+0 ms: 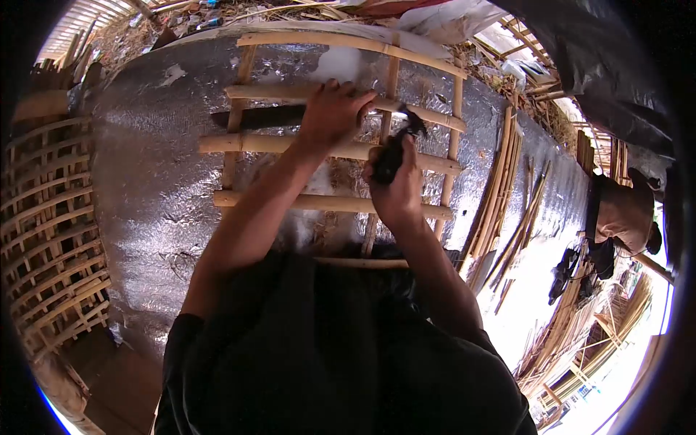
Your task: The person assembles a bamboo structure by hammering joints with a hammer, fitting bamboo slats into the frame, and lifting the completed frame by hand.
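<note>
A lattice frame of bamboo slats lies in front of me, several crosspieces over lengthwise strips. My left hand (333, 114) is closed over the second bamboo slat (272, 93) from the far end, fingers curled on it. Whether a nail is pinched between its thumb and forefinger is too small to tell. My right hand (397, 190) grips a hammer (390, 161) by its dark handle. The hammer's head (413, 122) is up by the same slat, just right of my left hand. A dark flat strip (272, 117) lies beneath the frame, left of my left hand.
Shiny silver sheeting (159, 217) spreads under the frame. A finished-looking bamboo lattice (54, 239) stands at the left. Long bamboo strips (500, 188) lie at the right, with more bundles (580, 348) beyond. Another person (627, 210) is at the far right. Dark plastic (602, 58) hangs upper right.
</note>
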`<state>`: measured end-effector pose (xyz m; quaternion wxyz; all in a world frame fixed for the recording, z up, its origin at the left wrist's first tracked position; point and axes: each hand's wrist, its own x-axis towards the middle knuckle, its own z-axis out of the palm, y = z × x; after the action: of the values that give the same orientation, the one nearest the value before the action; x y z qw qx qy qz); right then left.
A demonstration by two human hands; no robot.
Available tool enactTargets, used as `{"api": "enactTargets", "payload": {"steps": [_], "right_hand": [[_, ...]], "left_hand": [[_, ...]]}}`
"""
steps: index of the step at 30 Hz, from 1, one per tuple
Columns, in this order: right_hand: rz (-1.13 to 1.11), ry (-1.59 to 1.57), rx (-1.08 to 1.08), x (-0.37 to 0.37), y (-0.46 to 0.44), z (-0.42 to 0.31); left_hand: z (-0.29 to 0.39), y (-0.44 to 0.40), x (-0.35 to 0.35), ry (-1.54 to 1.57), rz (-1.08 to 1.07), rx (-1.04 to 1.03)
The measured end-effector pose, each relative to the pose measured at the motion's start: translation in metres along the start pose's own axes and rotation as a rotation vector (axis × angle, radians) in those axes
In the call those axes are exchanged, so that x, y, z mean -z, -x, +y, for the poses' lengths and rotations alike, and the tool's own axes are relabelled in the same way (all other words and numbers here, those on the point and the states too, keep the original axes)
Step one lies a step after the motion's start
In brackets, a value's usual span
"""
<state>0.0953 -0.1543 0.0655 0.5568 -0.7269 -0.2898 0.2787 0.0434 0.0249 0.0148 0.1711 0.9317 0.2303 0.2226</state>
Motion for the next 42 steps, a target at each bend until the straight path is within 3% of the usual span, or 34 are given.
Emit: {"api": "enactTargets", "payload": {"steps": [2, 4, 6, 10, 11, 15, 19, 21, 28, 31, 34, 36, 38, 40, 41, 42], "right_hand": [[0.168, -0.609, -0.338, -0.008, -0.002, -0.011], [0.14, -0.465, -0.265, -0.008, -0.001, -0.012], [-0.099, 0.425, 0.232, -0.004, 0.001, -0.011], [0.261, -0.791, -0.483, -0.017, -0.004, -0.027], [0.196, -0.792, -0.451, -0.015, -0.001, -0.025], [0.111, -0.535, -0.633, -0.004, -0.013, -0.02], [0.018, 0.146, -0.164, 0.042, -0.021, 0.013], [-0.037, 0.665, 0.107, 0.062, -0.023, -0.005], [0.08, 0.551, 0.29, 0.053, -0.033, -0.069], [-0.116, 0.74, 0.296, 0.06, -0.041, -0.054], [-0.028, 0.718, 0.092, 0.06, -0.039, -0.072], [0.111, 0.616, 0.35, 0.058, -0.037, -0.09], [0.276, 0.577, 0.474, 0.053, -0.037, -0.083], [0.217, 0.702, 0.474, 0.046, -0.037, -0.045], [-0.141, 0.89, 0.06, 0.051, -0.036, -0.045], [-0.164, 0.896, 0.11, 0.047, -0.037, -0.037]], "left_hand": [[-0.007, 0.003, -0.001, 0.012, 0.013, 0.004], [-0.004, 0.003, -0.002, 0.028, 0.022, -0.007], [0.0, 0.004, 0.003, 0.018, 0.015, 0.003], [-0.003, 0.004, 0.003, 0.003, 0.053, -0.009], [-0.004, 0.007, 0.003, 0.003, 0.039, -0.007], [-0.001, 0.0, 0.001, 0.015, 0.05, -0.003], [-0.003, 0.004, 0.009, 0.012, 0.049, -0.012], [-0.002, 0.004, 0.008, 0.042, 0.042, 0.006], [-0.006, -0.005, 0.0, -0.012, 0.053, -0.017], [-0.005, -0.008, 0.0, -0.004, 0.043, -0.002], [-0.006, -0.007, -0.004, -0.031, 0.116, -0.045], [-0.005, -0.005, -0.004, -0.039, 0.09, -0.034], [-0.007, -0.007, -0.004, -0.047, 0.086, -0.034], [-0.007, -0.006, -0.006, -0.047, 0.1, -0.034], [-0.007, -0.007, -0.005, -0.049, 0.079, -0.031], [-0.007, -0.006, -0.003, -0.047, 0.057, -0.029]]}}
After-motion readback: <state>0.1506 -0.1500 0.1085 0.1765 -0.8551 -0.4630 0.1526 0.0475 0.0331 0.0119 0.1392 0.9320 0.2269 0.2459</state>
